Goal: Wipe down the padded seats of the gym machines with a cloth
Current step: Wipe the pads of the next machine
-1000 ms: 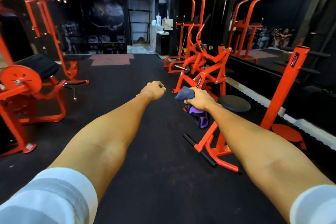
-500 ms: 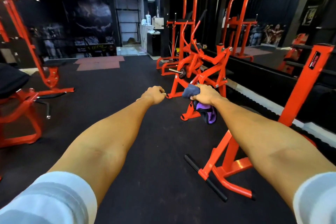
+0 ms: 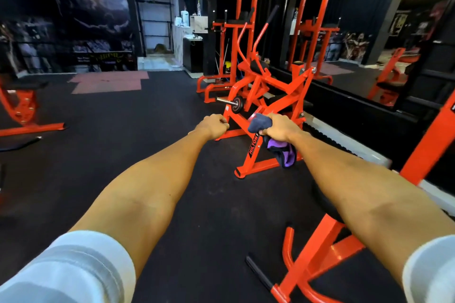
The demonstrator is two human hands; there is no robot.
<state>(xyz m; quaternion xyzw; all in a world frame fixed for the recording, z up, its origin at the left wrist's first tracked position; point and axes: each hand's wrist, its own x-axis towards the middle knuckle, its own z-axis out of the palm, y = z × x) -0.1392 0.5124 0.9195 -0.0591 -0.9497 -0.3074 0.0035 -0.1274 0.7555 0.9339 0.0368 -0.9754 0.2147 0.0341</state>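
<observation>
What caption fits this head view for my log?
Right hand grips a blue-purple cloth, left hand fisted empty, both before an orange Hilton machine.

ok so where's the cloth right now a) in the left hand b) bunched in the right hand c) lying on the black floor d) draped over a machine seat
b: the right hand is curled round the cloth, whose blue and purple folds hang below the fist, while the left hand is a closed fist with nothing in it.
</observation>
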